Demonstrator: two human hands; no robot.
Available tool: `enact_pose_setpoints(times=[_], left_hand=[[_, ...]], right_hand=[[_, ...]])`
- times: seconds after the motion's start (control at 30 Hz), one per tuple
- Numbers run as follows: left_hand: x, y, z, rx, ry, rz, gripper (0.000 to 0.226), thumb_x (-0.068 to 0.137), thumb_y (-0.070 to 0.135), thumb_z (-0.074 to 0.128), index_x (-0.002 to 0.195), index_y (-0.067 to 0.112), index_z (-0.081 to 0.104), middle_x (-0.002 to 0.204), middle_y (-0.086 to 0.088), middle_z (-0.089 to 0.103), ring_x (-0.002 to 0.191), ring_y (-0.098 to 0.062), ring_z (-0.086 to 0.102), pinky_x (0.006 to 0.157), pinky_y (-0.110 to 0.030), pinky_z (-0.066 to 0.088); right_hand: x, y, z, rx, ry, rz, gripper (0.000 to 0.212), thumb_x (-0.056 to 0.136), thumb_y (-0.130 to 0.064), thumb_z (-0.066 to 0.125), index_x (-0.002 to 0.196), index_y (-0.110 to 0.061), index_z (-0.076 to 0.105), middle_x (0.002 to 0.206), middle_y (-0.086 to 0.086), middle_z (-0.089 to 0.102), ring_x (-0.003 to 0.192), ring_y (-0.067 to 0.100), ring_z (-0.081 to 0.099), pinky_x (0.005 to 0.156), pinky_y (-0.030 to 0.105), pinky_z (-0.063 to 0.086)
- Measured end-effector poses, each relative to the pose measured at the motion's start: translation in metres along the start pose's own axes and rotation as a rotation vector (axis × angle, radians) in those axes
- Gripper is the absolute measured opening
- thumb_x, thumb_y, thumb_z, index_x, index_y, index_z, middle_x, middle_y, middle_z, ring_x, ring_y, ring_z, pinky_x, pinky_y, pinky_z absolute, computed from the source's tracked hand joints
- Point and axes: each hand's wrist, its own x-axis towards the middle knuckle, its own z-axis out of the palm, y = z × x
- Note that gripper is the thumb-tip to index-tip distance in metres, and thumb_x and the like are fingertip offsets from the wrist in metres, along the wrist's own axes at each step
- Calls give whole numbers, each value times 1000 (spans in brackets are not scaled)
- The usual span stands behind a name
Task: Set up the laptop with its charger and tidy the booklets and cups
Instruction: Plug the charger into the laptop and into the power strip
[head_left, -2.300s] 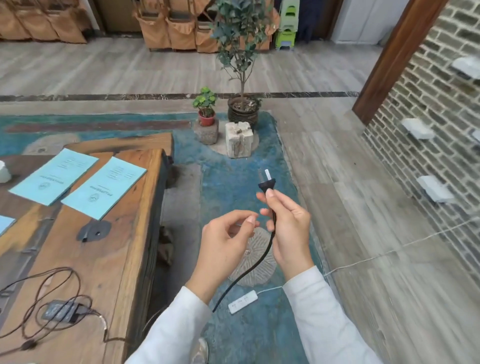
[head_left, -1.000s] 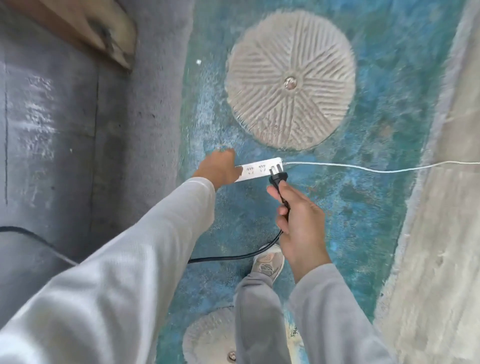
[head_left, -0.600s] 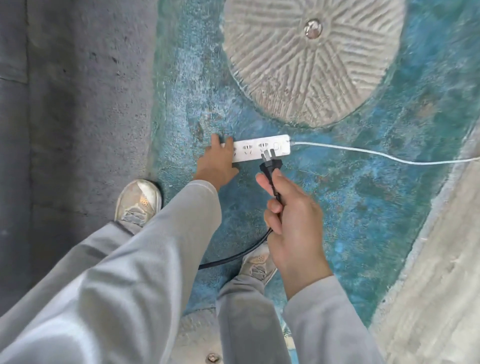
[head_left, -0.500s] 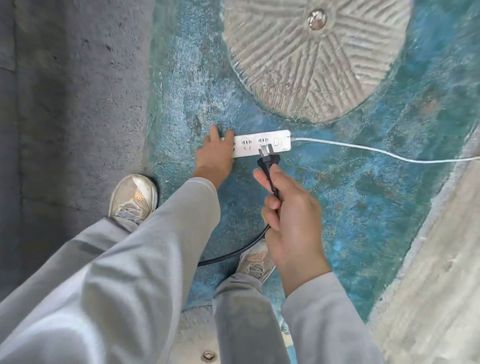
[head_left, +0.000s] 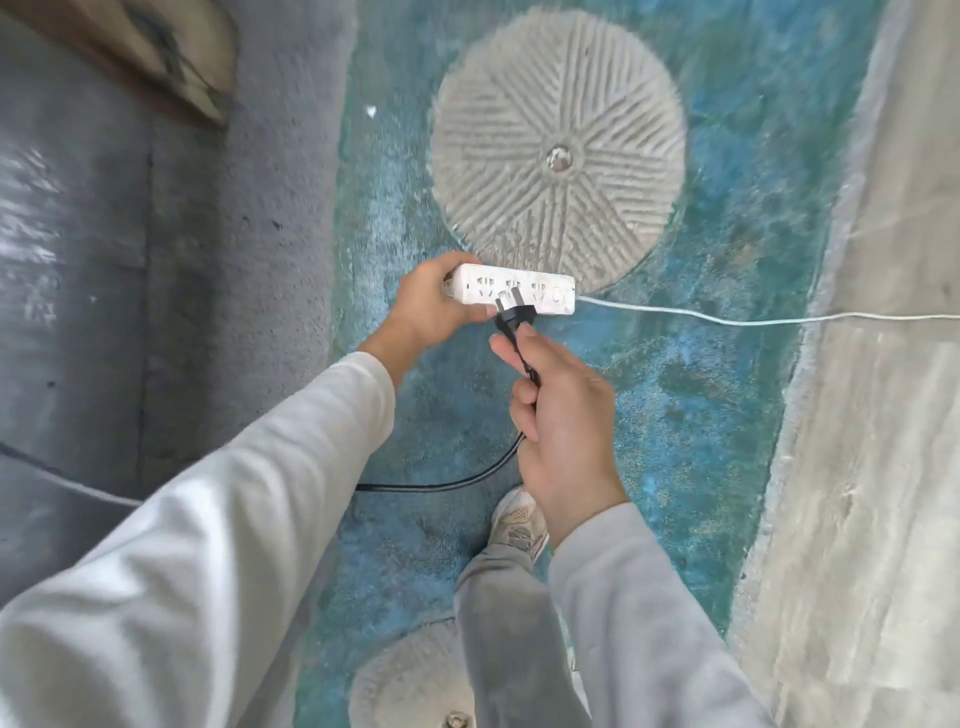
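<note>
A white power strip with three sockets sits tilted just above the blue floor, gripped at its left end by my left hand. My right hand pinches the black charger cable just behind its black plug. The plug's metal prongs point at the middle socket and touch the strip's face; I cannot tell how far in they are. The black cable runs from my right hand leftward under my left sleeve. The strip's white cord leads off to the right. Laptop, booklets and cups are out of view.
A round grooved stone disc is set in the blue floor right behind the strip, and another disc lies near my feet. My shoe stands below my right hand. The wooden table's underside shows top left.
My left hand has gone from pressing the strip flat on the floor to gripping its left end and lifting it. The plug has moved up against the middle socket. The camera has pulled back.
</note>
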Motion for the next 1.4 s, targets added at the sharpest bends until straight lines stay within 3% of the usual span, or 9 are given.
enact_pose_setpoints(times=[0.07, 0.23, 0.43, 0.53, 0.7, 0.83, 1.03, 1.2, 1.4], left_hand=[[-21, 47, -20, -100, 1, 18, 55, 73, 2, 86, 124, 5, 65, 116, -10, 68, 103, -24, 61, 88, -30, 52], [-89, 174, -71, -399, 6, 105, 42, 89, 0, 73, 129, 5, 58, 104, -17, 67, 83, -25, 61, 70, -28, 60], [-179, 314, -104, -613, -45, 266, 32, 99, 10, 63, 130, 8, 60, 98, -11, 73, 95, -20, 69, 87, -40, 62], [-214, 366, -109, -632, -97, 369, 32, 99, 10, 61, 131, 12, 62, 94, -3, 76, 92, -15, 72, 86, -38, 61], [-253, 425, -105, -581, -150, 510, 30, 101, 12, 59, 130, 19, 63, 97, 3, 77, 93, -11, 71, 82, -33, 61], [-273, 455, -99, -551, -172, 574, 31, 102, 15, 58, 133, 16, 62, 104, 2, 75, 99, -14, 71, 85, -36, 61], [-285, 469, -89, -532, -194, 598, 29, 102, 18, 59, 131, 21, 64, 111, 0, 76, 103, -17, 72, 84, -31, 60], [-286, 472, -83, -529, -203, 600, 27, 102, 17, 59, 127, 24, 66, 111, -1, 76, 103, -18, 73, 83, -30, 60], [-283, 470, -77, -478, -190, 601, 28, 102, 17, 58, 130, 20, 63, 110, -3, 76, 102, -20, 73, 90, -40, 60]], right_hand=[[-30, -26, 6, 7, -3, -54, 14, 86, -9, 72, 99, -7, 75, 96, 16, 76, 42, 5, 32, 36, 15, 20], [-109, -98, 12, -22, -37, -255, 7, 87, -12, 73, 93, -14, 76, 99, 22, 75, 44, 6, 31, 38, 15, 26], [-195, -173, -1, -85, -20, -578, 17, 87, -17, 74, 103, -13, 78, 89, 4, 80, 52, -4, 58, 57, 8, 42], [-234, -201, -7, -82, -42, -708, 10, 86, -17, 75, 93, -23, 79, 88, -2, 80, 76, 3, 73, 69, 12, 51], [-276, -234, -13, -85, 8, -906, 13, 86, -18, 76, 92, -29, 79, 91, -9, 79, 91, 6, 75, 78, 12, 53], [-303, -253, -26, -163, 132, -990, 22, 84, -31, 74, 106, -28, 77, 97, -16, 78, 95, 1, 73, 92, 32, 58], [-327, -261, -35, -376, 363, -1083, 33, 85, -47, 66, 111, -30, 77, 87, -46, 61, 71, -4, 66, 86, 30, 56], [-331, -260, -41, -439, 459, -1117, 27, 87, -41, 69, 110, -29, 78, 73, -12, 76, 61, 10, 61, 72, 26, 51], [-327, -261, -40, -468, 468, -1121, 24, 87, -33, 73, 109, -26, 79, 75, -4, 77, 56, 9, 54, 63, 19, 43]])
